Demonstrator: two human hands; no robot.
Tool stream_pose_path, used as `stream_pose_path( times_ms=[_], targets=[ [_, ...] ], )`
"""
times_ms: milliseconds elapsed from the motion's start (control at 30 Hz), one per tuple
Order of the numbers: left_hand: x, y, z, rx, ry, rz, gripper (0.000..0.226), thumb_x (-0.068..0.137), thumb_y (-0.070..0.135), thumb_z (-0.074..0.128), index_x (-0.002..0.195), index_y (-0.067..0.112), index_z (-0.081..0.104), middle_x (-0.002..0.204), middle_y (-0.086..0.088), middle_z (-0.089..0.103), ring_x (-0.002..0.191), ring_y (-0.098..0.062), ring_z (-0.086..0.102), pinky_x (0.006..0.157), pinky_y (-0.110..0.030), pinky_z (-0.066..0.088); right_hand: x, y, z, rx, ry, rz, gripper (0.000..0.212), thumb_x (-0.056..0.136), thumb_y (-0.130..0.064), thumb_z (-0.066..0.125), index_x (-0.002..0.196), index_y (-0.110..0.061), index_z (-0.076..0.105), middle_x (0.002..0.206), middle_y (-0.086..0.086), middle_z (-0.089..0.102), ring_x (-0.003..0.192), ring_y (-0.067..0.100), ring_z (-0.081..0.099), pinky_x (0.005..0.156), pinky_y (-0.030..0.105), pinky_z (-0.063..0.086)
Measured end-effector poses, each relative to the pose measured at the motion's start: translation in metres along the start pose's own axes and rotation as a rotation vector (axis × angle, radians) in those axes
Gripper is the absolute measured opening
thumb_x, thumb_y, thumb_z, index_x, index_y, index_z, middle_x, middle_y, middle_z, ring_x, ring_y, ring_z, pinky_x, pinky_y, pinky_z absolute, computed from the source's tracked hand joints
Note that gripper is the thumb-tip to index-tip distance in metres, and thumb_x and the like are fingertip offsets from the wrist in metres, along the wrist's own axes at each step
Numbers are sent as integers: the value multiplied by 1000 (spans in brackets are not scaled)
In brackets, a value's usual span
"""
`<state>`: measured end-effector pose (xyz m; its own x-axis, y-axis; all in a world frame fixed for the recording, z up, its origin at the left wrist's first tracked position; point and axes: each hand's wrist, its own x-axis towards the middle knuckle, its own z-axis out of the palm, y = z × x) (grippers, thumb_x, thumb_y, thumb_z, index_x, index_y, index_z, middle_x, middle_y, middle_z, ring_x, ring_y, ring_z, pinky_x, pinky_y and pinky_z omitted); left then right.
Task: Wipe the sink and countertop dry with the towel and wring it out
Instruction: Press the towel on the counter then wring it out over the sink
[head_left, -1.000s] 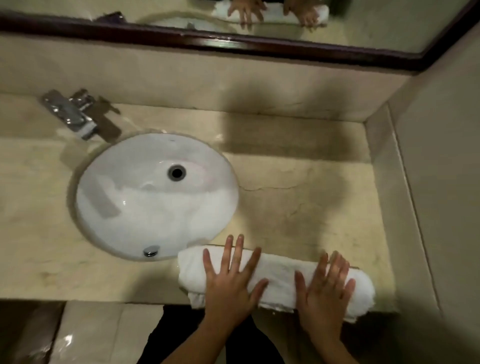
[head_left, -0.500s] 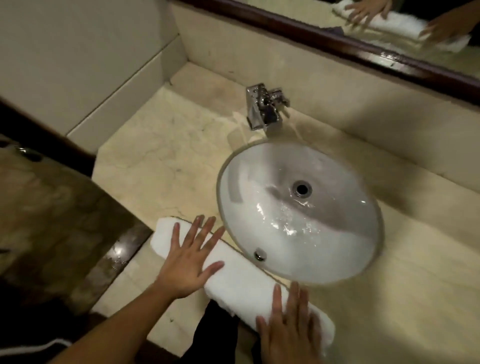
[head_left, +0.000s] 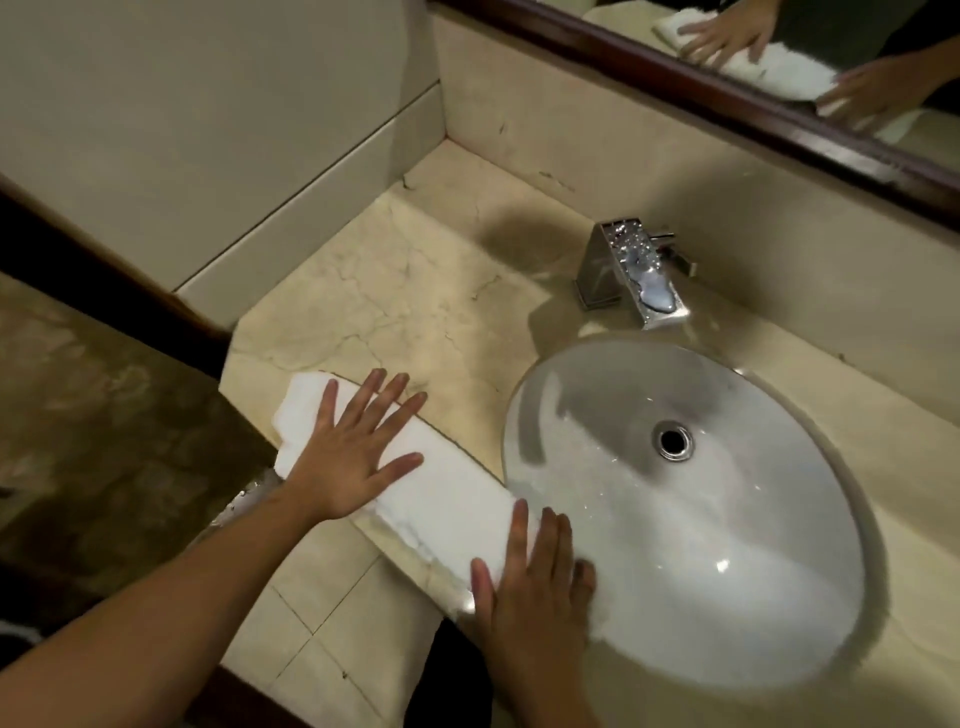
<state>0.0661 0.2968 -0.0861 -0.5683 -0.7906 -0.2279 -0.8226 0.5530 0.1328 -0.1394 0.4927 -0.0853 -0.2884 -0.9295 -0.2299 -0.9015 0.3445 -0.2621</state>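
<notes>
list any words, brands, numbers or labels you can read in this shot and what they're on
None: no readable text shows anywhere in this view.
The faucet shows no brand mark, only water drops and glare.
The towel is plain white, with no tag in view.
The sink, countertop and mirror frame carry no writing.

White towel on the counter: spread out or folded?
Folded. The white towel lies as a long thick strip under the flat left hand and right hand.
</notes>
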Motion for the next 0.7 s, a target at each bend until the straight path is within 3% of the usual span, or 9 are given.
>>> stream_pose_path(
  times_ms=[67,133,233,367,467,533,600,633,700],
  targets=[
    [0,-2,-4,13,-9,26,76,100,74,19,164,38,-2,173,7,-10,159,-21,-15,121,-70,-1,2,12,-6,-21,-19,-78,91,91,-78,35,156,-15,38,138,18,58,125,37,59,109,67,34],
    [-5,0,-4,33,-52,139,84,96,81,24,164,37,0,174,3,-5,159,-25,-12,117,-76,0,5,30,-14,-36,-77,-161,112,82,-93,31,157,-10,37,131,12,61,114,33,62,106,63,40],
    [-8,0,-4,122,-119,359,104,83,93,32,165,32,12,172,-8,18,160,-31,8,112,-82,4,18,39,-35,-75,-183,-240,118,79,-96,35,156,-7,35,110,7,63,90,28,62,75,43,56],
    [-1,4,-16,136,-145,455,119,72,101,37,162,23,30,156,-12,45,151,-33,35,113,-80,10,33,39,-66,35,-446,-205,74,86,-79,47,137,-26,42,119,3,66,104,30,66,83,40,50],
    [7,28,-24,97,-143,541,119,72,99,41,158,18,36,151,-10,49,148,-31,39,114,-78,12,52,42,-110,234,-389,-94,45,84,-67,62,107,-29,60,104,0,73,96,23,67,77,36,49],
    [15,48,-21,4,-127,509,105,77,83,53,159,19,34,144,-8,53,144,-28,44,117,-75,11,66,42,-146,348,-316,-55,39,82,-64,70,90,-27,63,91,-4,73,87,15,66,75,36,49],
    [25,69,-20,-249,-100,457,85,86,57,59,161,32,27,141,-3,57,139,-24,50,126,-58,9,74,45,-185,382,-308,-57,33,82,-56,73,86,-25,63,86,-6,70,83,11,65,76,39,51],
    [30,77,-28,-400,-119,408,79,87,45,61,158,44,26,142,-1,58,136,-22,54,128,-40,13,77,51,-201,377,-313,-55,30,83,-53,74,87,-25,64,85,-7,69,83,10,64,77,39,51],
    [44,99,-64,-512,-163,313,75,83,27,67,147,54,37,141,8,59,127,-15,59,109,-14,31,74,73,-234,350,-306,-48,28,81,-51,76,88,-27,63,86,-9,68,83,7,62,77,37,51]
  ],
)
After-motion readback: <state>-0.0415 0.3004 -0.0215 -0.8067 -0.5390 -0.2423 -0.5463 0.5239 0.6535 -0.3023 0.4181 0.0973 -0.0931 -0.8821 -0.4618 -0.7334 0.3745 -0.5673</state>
